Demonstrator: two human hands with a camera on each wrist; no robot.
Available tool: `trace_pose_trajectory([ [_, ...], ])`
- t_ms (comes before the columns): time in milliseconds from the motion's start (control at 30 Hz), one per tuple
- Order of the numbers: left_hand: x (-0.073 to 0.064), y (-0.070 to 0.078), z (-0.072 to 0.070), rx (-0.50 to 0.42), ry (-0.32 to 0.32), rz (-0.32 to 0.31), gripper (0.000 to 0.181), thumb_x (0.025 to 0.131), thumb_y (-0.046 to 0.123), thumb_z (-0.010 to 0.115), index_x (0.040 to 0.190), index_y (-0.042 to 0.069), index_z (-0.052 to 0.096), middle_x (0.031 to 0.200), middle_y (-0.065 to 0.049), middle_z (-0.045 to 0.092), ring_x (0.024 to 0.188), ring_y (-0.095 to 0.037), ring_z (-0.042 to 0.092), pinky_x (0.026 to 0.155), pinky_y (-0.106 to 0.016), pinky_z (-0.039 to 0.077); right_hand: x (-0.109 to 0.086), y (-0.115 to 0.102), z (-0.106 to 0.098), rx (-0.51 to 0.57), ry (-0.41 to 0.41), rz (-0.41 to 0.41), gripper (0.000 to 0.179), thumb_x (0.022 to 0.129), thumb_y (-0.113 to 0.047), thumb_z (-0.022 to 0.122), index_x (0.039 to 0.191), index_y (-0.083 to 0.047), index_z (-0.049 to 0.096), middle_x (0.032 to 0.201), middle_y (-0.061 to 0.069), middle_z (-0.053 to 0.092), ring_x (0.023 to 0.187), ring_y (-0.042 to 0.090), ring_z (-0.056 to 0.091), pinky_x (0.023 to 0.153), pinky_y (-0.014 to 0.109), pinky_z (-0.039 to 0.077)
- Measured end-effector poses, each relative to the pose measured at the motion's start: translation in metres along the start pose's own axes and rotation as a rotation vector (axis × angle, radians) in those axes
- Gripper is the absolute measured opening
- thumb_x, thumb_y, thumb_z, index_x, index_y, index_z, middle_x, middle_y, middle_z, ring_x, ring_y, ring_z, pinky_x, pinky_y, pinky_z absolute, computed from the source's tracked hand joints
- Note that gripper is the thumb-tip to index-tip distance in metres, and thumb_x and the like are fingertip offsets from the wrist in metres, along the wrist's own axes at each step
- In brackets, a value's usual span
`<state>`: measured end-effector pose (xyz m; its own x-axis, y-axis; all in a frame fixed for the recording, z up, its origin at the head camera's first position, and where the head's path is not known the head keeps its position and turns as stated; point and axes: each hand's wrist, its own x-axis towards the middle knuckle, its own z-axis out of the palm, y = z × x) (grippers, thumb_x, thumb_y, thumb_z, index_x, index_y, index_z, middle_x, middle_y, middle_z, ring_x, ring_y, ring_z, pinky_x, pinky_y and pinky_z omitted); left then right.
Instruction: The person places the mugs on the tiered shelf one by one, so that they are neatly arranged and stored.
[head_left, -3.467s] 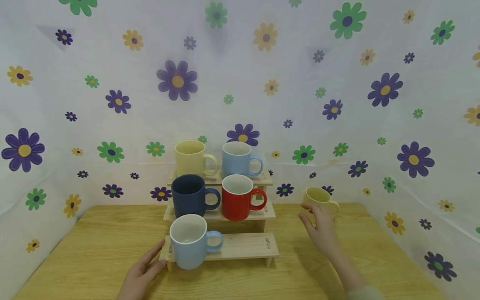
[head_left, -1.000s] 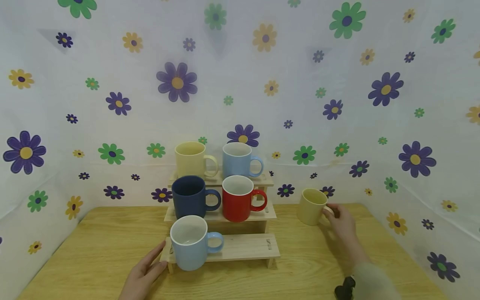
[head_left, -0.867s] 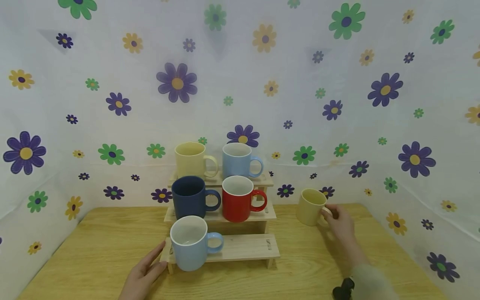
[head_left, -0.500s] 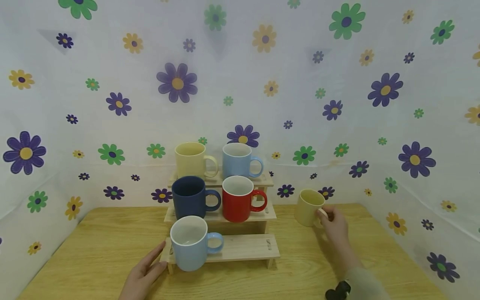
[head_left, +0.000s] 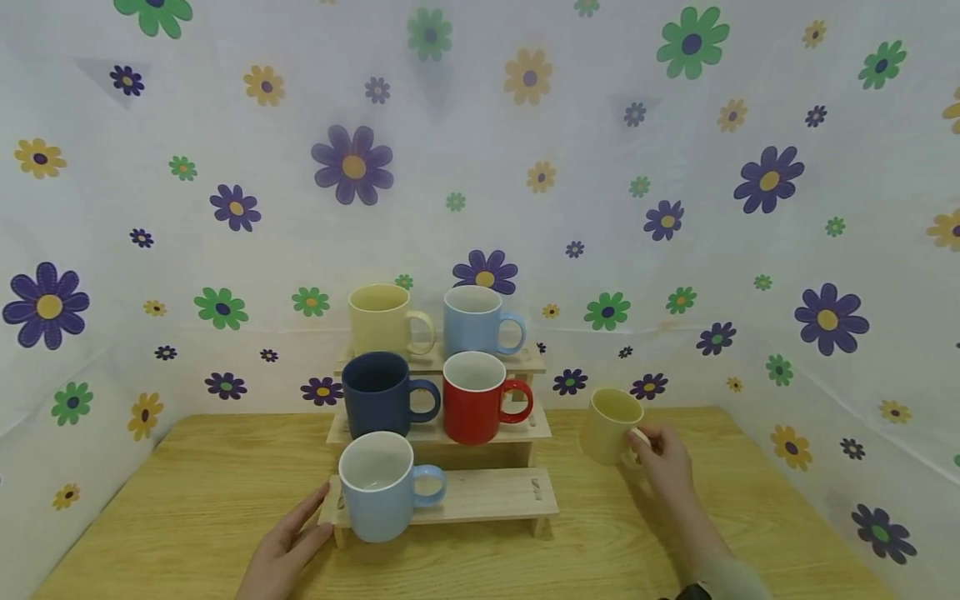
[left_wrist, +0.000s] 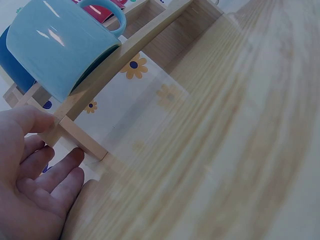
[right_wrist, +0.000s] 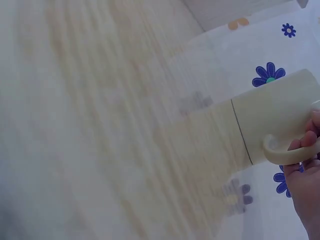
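Note:
My right hand [head_left: 667, 467] pinches the handle of a pale yellow mug [head_left: 600, 437], upright with its base right at the tabletop. In the right wrist view, fingers [right_wrist: 309, 137] curl through the mug's handle [right_wrist: 282, 157]. My left hand [head_left: 288, 537] grips the left end of the lowest step of a three-step wooden rack [head_left: 495, 496]; the left wrist view has its fingertips around the step's end and leg. A light blue mug [head_left: 375, 492] stands on that step's left half. Above it are a navy mug [head_left: 367, 404] and a red mug [head_left: 472, 404].
On the top step stand another pale yellow mug [head_left: 378, 321] and a second light blue mug [head_left: 472, 321], handles turned right. The wooden table [head_left: 225, 467] is enclosed by a white curtain [head_left: 577, 133] with flower prints behind and at both sides.
My right hand came to the yellow mug and took its handle, now turned further toward me. Mug and hand have since shifted left and nearer. The left hand stays at the rack.

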<state>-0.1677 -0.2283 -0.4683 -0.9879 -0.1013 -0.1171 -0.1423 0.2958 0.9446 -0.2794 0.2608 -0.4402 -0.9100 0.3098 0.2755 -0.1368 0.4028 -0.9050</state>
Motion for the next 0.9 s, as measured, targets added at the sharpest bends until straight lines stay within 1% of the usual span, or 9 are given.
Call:
trace_pose_trajectory([
  [67,0.000,-0.001,0.000,-0.008,0.001,0.002,0.081,0.086,0.057,0.060,0.149,0.014,0.035,0.153,-0.015,0.028,0.130,-0.037,0.042,0.105,-0.054,0.035,-0.003,0.000,0.000,0.028,-0.011,0.000,0.023,0.093,-0.009,0.062,0.104,0.009,0.053,0.078,0.002,0.057,0.066,0.004,0.050,0.058,0.015,0.045],
  [167,0.000,-0.001,-0.001,-0.015,0.002,0.006,0.080,0.086,0.057,0.060,0.149,0.014,0.035,0.153,-0.015,0.028,0.130,-0.037,0.042,0.105,-0.053,0.036,-0.008,0.000,0.000,0.083,-0.038,0.017,0.023,0.095,-0.008,0.060,0.106,0.009,0.050,0.077,0.001,0.052,0.067,0.005,0.048,0.058,0.017,0.043],
  [267,0.000,-0.001,-0.001,-0.011,-0.002,0.014,0.081,0.086,0.058,0.060,0.149,0.013,0.035,0.153,-0.015,0.028,0.129,-0.038,0.042,0.104,-0.055,0.036,-0.014,0.000,0.001,0.115,-0.048,0.019,0.021,0.096,-0.006,0.057,0.107,0.009,0.047,0.078,0.000,0.051,0.068,0.006,0.046,0.059,0.018,0.042],
  [333,0.000,0.000,-0.001,-0.013,-0.001,0.005,0.082,0.084,0.059,0.060,0.149,0.014,0.036,0.153,-0.015,0.028,0.129,-0.037,0.042,0.105,-0.054,0.036,-0.018,0.000,0.002,0.133,-0.047,0.027,0.021,0.096,-0.006,0.056,0.108,0.008,0.046,0.080,0.001,0.051,0.069,0.007,0.046,0.060,0.018,0.042],
  [533,0.000,0.001,0.000,-0.008,-0.003,-0.019,0.088,0.081,0.066,0.059,0.149,0.015,0.034,0.154,-0.015,0.027,0.130,-0.039,0.040,0.105,-0.055,0.035,-0.027,0.001,0.007,0.233,-0.023,0.127,0.027,0.097,-0.013,0.057,0.114,0.005,0.046,0.093,0.001,0.055,0.082,0.009,0.048,0.068,0.018,0.046],
  [633,0.000,0.000,0.000,-0.009,-0.002,-0.020,0.090,0.080,0.067,0.060,0.149,0.016,0.034,0.154,-0.015,0.027,0.130,-0.039,0.041,0.105,-0.056,0.035,-0.029,0.000,0.007,0.223,0.009,0.118,0.028,0.096,-0.012,0.058,0.115,0.005,0.047,0.094,-0.004,0.057,0.083,0.005,0.050,0.069,0.016,0.046],
  [733,0.000,0.000,0.000,-0.003,-0.002,-0.019,0.090,0.080,0.067,0.059,0.149,0.015,0.034,0.154,-0.016,0.027,0.130,-0.039,0.041,0.105,-0.056,0.035,-0.030,-0.002,0.007,0.209,0.036,0.097,0.027,0.095,-0.011,0.060,0.113,0.005,0.049,0.092,-0.011,0.059,0.085,0.001,0.051,0.072,0.012,0.045],
  [833,0.001,-0.001,0.000,0.004,-0.004,-0.019,0.089,0.081,0.067,0.059,0.150,0.015,0.033,0.154,-0.017,0.026,0.130,-0.040,0.041,0.104,-0.057,0.035,-0.031,-0.004,0.006,0.251,0.049,0.095,0.026,0.093,-0.010,0.062,0.110,0.006,0.050,0.090,-0.015,0.061,0.088,0.000,0.053,0.075,0.010,0.045],
  [900,0.001,-0.001,0.000,0.001,-0.006,-0.019,0.088,0.082,0.066,0.058,0.150,0.015,0.033,0.154,-0.017,0.026,0.129,-0.039,0.041,0.104,-0.057,0.035,-0.032,-0.007,0.005,0.291,0.055,0.078,0.026,0.092,-0.009,0.064,0.107,0.007,0.051,0.088,-0.015,0.062,0.086,0.001,0.054,0.074,0.011,0.045],
])
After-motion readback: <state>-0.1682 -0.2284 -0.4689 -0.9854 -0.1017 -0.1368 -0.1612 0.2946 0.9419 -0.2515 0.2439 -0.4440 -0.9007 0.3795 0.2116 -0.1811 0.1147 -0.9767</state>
